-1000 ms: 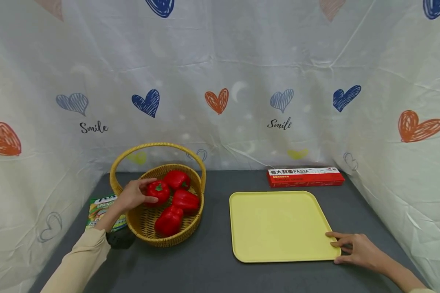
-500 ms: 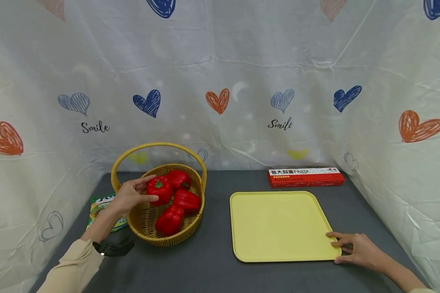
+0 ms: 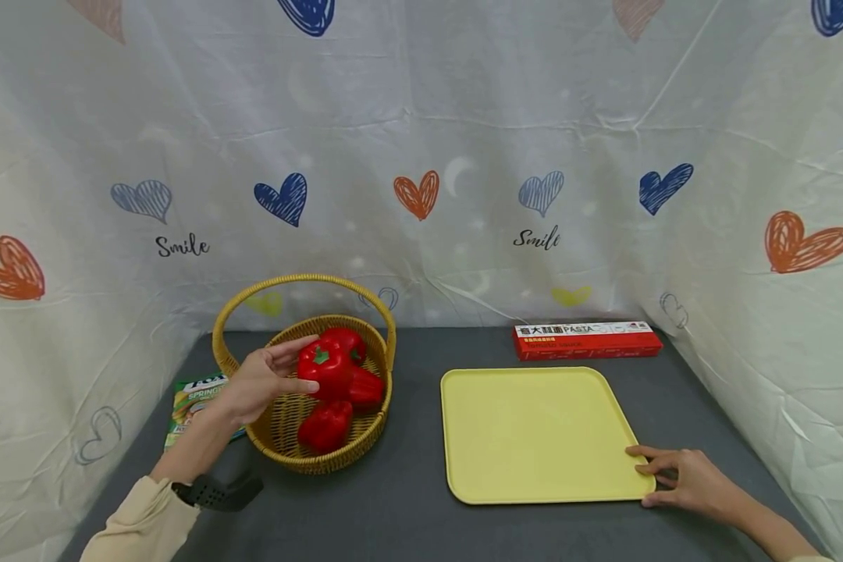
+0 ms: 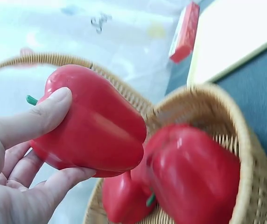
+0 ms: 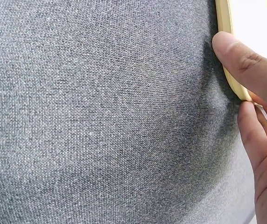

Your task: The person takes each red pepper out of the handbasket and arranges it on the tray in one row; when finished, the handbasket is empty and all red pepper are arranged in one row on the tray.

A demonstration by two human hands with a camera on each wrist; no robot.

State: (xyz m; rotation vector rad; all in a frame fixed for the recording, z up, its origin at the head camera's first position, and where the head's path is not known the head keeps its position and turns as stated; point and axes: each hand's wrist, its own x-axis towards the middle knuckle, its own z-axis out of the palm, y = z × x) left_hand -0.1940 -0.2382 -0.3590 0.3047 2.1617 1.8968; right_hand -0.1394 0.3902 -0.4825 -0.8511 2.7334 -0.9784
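Observation:
My left hand (image 3: pixel 256 390) grips a red bell pepper (image 3: pixel 332 376) with a green stem, thumb on one side and fingers on the other. In the left wrist view this bell pepper (image 4: pixel 94 123) hangs above the yellow wicker basket (image 3: pixel 316 464). Lower down in the basket are more red bell peppers (image 3: pixel 325 428), partly covered by the held one in the head view. At the right, my right hand (image 3: pixel 695 482) pinches the near right corner of a flat yellow tray (image 3: pixel 534 429). The right wrist view has the thumb (image 5: pixel 238 58) against the tray's side, fingertips at its corner.
The basket's tall arched handle (image 3: pixel 305 278) rises over it. Left of the basket lies a green snack packet (image 3: pixel 186 406), partly behind the left forearm. A red and white pasta box (image 3: pixel 586 343) sits behind the tray. A white curtain with printed hearts encloses the dark grey table (image 3: pixel 393 515).
My left hand has lifted the bell pepper from among the others and moved it a little to the right, over the other peppers. My right hand and the tray stay in place.

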